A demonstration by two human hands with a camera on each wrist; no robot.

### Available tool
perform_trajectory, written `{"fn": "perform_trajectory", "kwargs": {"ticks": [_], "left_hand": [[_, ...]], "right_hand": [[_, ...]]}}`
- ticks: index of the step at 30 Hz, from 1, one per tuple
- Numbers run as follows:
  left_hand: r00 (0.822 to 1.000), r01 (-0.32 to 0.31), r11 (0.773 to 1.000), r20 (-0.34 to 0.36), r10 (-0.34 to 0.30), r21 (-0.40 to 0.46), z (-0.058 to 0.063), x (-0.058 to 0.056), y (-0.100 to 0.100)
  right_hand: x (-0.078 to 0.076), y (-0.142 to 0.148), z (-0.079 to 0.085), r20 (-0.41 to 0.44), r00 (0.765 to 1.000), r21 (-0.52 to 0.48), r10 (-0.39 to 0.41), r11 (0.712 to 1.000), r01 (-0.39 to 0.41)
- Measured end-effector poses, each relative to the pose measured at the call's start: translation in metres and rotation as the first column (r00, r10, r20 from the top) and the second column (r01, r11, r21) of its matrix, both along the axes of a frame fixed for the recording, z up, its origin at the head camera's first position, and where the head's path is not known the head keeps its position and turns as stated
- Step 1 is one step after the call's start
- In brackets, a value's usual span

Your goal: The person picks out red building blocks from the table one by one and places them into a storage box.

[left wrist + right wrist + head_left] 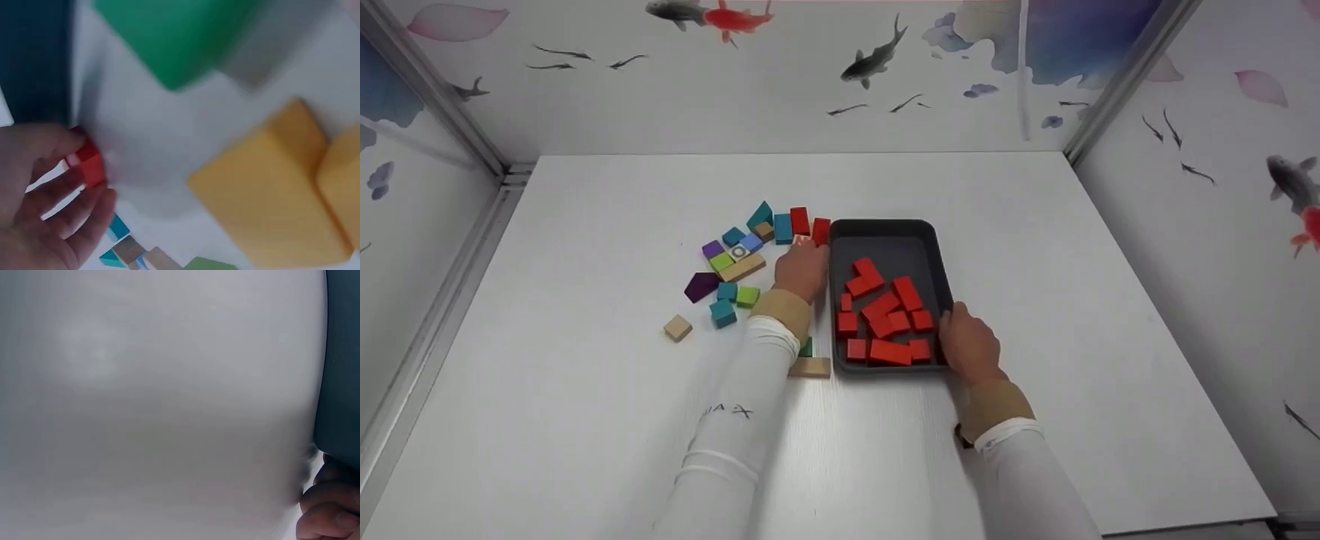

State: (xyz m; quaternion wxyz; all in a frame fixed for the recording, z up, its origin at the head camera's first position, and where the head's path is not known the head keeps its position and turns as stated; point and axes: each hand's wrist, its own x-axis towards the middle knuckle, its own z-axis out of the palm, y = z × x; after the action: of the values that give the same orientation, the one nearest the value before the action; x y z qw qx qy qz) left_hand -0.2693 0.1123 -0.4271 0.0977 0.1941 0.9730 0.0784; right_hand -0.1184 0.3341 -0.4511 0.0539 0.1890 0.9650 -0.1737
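Note:
My left hand [802, 270] is just outside the left wall of a dark grey tray [883, 227]. In the left wrist view its thumb and fingers pinch a small red block [90, 163]; from the head view the hand mostly covers that spot. Two more red blocks [799, 221] stand just beyond the fingertips. Several red blocks [889, 352] of different sizes lie loose inside the tray, mostly in its near half. At the tray's right wall, near the front corner, my right hand [971, 345] holds the rim; curled fingers [329, 520] show beside it in the right wrist view.
Left of the tray lies a spread of teal, green, purple, blue and plain wooden blocks [741, 268]. A plain wooden cube [678, 328] sits apart at the far left. Beneath my left forearm, a long wooden block [810, 367] lies near the tray. Printed panels enclose the white table [585, 225].

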Motion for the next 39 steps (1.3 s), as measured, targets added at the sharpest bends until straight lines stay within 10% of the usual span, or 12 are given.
{"fn": "perform_trajectory", "kwargs": {"ticks": [9,22,39], "left_hand": [[0.996,-0.086,0.994,-0.002,0.087,0.074,0.019,0.003,-0.002],[0.975,0.076,0.988,-0.216,-0.045,0.135,0.022,0.018,0.044],[0.978,0.156,0.973,-0.166,-0.128,0.168,0.015,0.032,0.074]], "right_hand": [[0.001,-0.001,-0.001,-0.025,1.000,0.008,0.011,1.000,-0.011],[-0.001,-0.002,0.001,-0.032,0.999,0.027,0.002,1.000,-0.001],[-0.001,0.000,-0.003,-0.047,0.999,0.015,0.002,1.000,-0.002]]}}
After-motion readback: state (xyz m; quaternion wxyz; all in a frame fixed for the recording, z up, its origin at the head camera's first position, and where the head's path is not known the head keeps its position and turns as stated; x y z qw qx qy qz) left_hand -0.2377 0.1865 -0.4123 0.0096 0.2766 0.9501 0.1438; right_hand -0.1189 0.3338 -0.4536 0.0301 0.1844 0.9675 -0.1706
